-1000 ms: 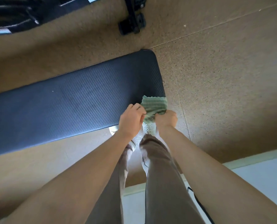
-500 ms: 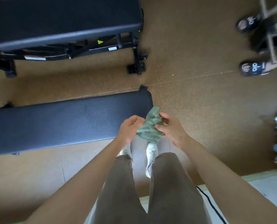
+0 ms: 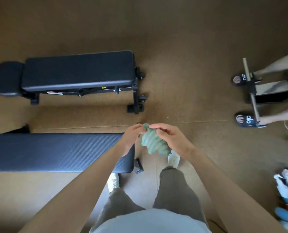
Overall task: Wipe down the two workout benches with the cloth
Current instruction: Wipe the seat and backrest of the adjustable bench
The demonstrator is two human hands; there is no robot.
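A green ribbed cloth [image 3: 154, 144] hangs bunched between my two hands, in the air just past the right end of the near bench. My left hand [image 3: 131, 139] pinches its top left edge and my right hand [image 3: 171, 140] grips it from the right. The near bench [image 3: 56, 152] is a flat dark blue textured pad running left from my hands. The far bench [image 3: 77, 71] is black, on a wheeled frame, and stands parallel beyond a strip of floor.
The floor [image 3: 190, 81] is brown cork-like tile. Another person's legs in black slides [image 3: 248, 121] stand at the right beside a grey metal frame [image 3: 271, 91]. A pile of coloured shoes [image 3: 287, 190] lies at the right edge. My own feet stand below the cloth.
The view has lifted, so the far bench and the other person are now in full sight. My hands have raised the cloth off the near bench end and gathered it.
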